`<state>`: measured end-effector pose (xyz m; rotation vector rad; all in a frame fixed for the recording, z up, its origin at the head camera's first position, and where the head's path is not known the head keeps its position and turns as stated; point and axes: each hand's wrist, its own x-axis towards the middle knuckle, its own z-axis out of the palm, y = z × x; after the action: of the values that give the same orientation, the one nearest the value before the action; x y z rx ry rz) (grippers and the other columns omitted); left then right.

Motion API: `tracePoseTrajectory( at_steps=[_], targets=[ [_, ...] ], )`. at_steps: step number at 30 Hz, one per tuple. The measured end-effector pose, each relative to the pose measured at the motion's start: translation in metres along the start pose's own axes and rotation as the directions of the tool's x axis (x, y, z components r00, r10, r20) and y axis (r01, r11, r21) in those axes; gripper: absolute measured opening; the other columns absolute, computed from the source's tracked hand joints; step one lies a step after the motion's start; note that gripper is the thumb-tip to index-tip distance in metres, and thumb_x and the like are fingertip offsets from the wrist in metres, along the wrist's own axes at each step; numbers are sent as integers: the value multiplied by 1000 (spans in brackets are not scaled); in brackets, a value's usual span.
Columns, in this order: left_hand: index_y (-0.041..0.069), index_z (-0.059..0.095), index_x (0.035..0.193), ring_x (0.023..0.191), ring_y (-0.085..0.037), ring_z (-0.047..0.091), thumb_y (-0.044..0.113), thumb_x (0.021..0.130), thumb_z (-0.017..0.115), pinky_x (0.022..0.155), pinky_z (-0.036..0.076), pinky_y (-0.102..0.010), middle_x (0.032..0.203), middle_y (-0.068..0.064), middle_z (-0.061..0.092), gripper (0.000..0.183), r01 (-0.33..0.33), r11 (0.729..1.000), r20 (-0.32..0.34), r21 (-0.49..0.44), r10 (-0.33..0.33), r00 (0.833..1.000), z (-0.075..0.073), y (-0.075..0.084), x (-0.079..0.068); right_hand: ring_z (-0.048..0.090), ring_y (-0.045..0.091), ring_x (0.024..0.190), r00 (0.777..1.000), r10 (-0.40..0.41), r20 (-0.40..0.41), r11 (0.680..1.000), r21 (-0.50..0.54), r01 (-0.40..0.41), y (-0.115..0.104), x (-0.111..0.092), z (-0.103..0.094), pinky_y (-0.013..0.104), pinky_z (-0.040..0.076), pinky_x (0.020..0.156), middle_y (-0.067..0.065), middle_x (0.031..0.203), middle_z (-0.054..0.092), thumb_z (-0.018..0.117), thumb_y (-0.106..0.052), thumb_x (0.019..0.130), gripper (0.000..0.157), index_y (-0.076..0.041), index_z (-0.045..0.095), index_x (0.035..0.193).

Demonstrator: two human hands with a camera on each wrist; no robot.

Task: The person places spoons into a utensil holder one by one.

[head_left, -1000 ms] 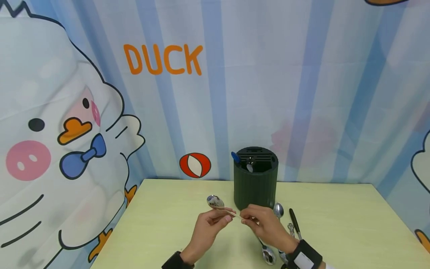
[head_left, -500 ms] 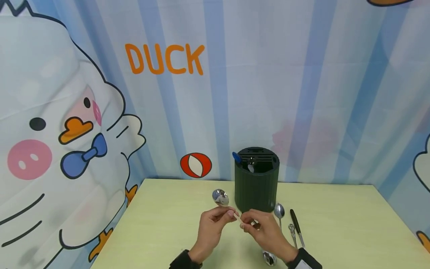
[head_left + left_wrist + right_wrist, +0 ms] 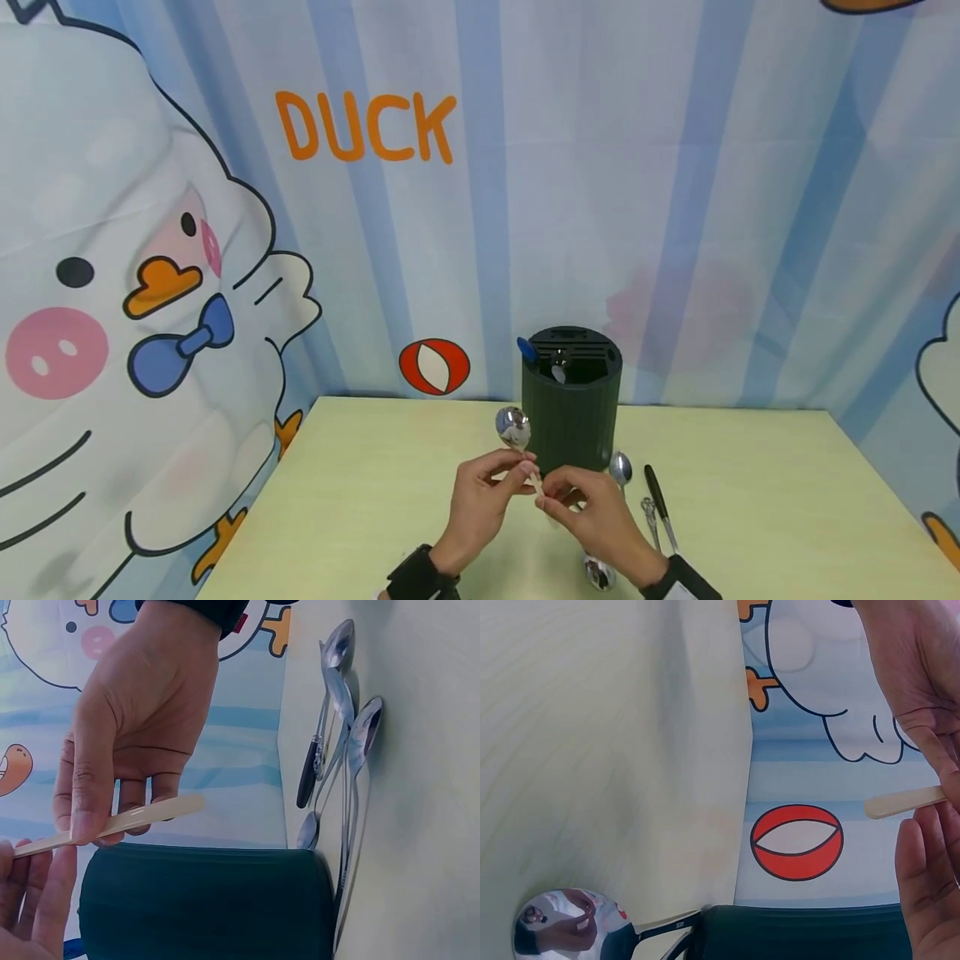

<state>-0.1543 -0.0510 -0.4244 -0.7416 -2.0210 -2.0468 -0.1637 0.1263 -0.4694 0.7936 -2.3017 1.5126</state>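
Both hands hold a spoon with a shiny metal bowl (image 3: 513, 428) and a flat cream handle (image 3: 157, 814). The bowl points up and the handle slants down between the hands. My left hand (image 3: 483, 493) pinches the handle below the bowl with thumb and fingers. Lower down, my right hand (image 3: 600, 512) pinches it between thumb and fingertips; the rounded handle end sticks out beyond the fingers in both wrist views. Behind the hands stands a dark green ribbed utensil holder (image 3: 570, 425), with a blue-tipped item (image 3: 527, 349) and a small metal utensil (image 3: 558, 371) in its top.
On the pale yellow table (image 3: 750, 492) right of my right hand lie a spoon (image 3: 621, 468), an ornate-handled metal utensil (image 3: 651, 521) and a black-handled utensil (image 3: 656, 492). Another spoon (image 3: 598, 573) lies below the right hand. A duck-print curtain (image 3: 570, 167) hangs behind.
The spoon has turned from slanting left to nearly upright, its bowl rising and moving right toward the holder. My left hand has moved slightly right, nearer the right hand.
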Motion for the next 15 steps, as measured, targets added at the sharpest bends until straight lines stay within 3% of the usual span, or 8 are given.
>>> tracePoseTrajectory(
  at_steps=[2,6,11,15],
  targets=[
    [3,67,98,89,-24,62,5,89,58,68,56,-37,98,-11,64,12,5,1000,5,11,-5,1000,0,4,1,58,8,63,1000,22,-2,1000,-2,-22,-2,0,-1,31,55,56,-10,78,62,69,-26,82,10,-24,61,87],
    [4,66,99,89,-24,62,3,89,57,68,56,-37,100,-10,64,14,-51,998,24,31,50,998,3,6,4,58,8,65,1000,24,-16,1000,-19,-24,-4,2,-5,29,55,57,-11,77,61,69,-27,83,9,-26,61,87],
    [3,66,100,86,-23,63,0,88,58,66,56,-36,101,-11,64,15,-127,990,51,57,124,991,7,7,9,60,11,67,996,-37,-82,998,-61,32,-40,9,-20,30,55,57,-3,78,60,69,-10,83,11,-14,62,89],
    [2,67,100,77,-22,64,2,87,60,64,56,-34,95,-11,65,15,-145,984,40,107,141,989,10,14,12,59,12,71,987,-96,-132,993,-84,86,-61,17,-34,30,55,58,1,83,59,67,-4,82,16,-8,63,97]
  ],
)
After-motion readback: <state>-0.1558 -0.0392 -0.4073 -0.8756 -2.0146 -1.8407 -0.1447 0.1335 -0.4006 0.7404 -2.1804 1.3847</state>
